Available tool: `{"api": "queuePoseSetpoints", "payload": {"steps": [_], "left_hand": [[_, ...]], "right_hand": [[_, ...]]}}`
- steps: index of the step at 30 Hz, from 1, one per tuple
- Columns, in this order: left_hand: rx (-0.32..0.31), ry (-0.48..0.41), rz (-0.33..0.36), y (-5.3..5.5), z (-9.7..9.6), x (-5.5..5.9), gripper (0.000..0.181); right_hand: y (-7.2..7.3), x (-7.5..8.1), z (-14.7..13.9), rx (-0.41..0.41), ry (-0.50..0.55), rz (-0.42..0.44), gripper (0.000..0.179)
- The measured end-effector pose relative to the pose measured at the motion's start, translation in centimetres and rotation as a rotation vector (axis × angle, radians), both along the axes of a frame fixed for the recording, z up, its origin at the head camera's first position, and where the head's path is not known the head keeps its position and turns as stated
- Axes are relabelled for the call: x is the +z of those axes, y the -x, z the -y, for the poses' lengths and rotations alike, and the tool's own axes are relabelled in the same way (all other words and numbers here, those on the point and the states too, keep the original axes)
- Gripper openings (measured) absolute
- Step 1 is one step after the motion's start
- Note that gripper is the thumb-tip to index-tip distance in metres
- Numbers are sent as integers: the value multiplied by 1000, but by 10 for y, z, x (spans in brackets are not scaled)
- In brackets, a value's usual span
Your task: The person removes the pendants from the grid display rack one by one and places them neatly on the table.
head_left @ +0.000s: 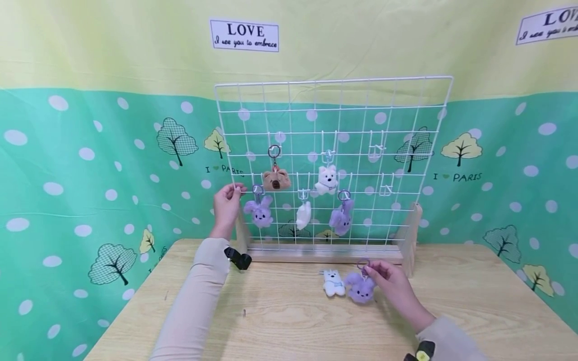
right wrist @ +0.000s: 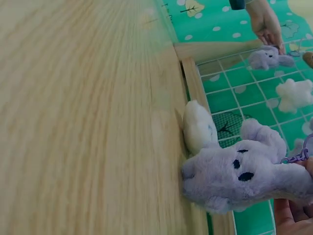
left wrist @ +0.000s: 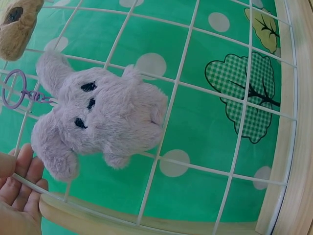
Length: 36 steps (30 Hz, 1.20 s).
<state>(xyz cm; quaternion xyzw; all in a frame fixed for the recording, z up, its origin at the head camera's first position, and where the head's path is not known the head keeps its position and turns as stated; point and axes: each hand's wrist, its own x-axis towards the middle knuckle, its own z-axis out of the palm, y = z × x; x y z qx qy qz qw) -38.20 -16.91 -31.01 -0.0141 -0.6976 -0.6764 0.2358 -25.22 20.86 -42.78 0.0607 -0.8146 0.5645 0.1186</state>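
Note:
My left hand (head_left: 227,205) grips the left edge of a white wire grid rack (head_left: 334,81), fingers around the frame wire in the left wrist view. Close beside it hangs a purple plush bunny keychain (left wrist: 110,110). Over the table in front of the rack, my right hand (head_left: 394,285) pinches the purple ring of another plush bunny keychain (head_left: 361,291), whose body dangles below the fingers, face forward. Just left of that bunny, a white plush bear keychain (head_left: 333,285) lies on the table, partly behind the bunny in the right wrist view.
On the rack hang a brown bear keychain (head_left: 276,180), two white plush keychains (head_left: 327,180) and another purple bunny (head_left: 341,218). Two bare hooks (head_left: 377,149) are at the right. The rack stands in a wooden base (head_left: 325,254) on the wooden table (head_left: 289,321). A patterned curtain (head_left: 90,190) hangs behind.

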Motion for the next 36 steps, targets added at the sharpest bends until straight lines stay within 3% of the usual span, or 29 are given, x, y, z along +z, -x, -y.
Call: {"api": "queuePoseSetpoints", "payload": {"steps": [9, 18, 36], "left_hand": [[12, 16, -2, 0, 0, -1, 22], [13, 19, -6, 0, 1, -1, 22], [14, 19, 4, -1, 1, 0, 22]], "right_hand": [[22, -9, 0, -32, -31, 57, 13], [39, -22, 2, -33, 21, 77, 15], [52, -32, 9, -24, -6, 131, 15]]}}
